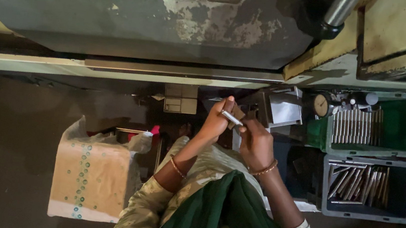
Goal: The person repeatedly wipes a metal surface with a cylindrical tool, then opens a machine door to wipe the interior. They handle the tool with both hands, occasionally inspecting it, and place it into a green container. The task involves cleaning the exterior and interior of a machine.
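My left hand and my right hand are raised together in front of me. Between them they hold a short shiny metal rod. The left fingers pinch its far end, and the right fingers grip a small dark piece against its near end. Both wrists wear thin bangles. A green scarf hangs over my patterned sleeves below the hands.
A green bin at the right holds a row of metal rods standing side by side, with a dial gauge next to it. A grey bin below holds several loose rods. A sack-covered box stands at the left. A large worn machine fills the top.
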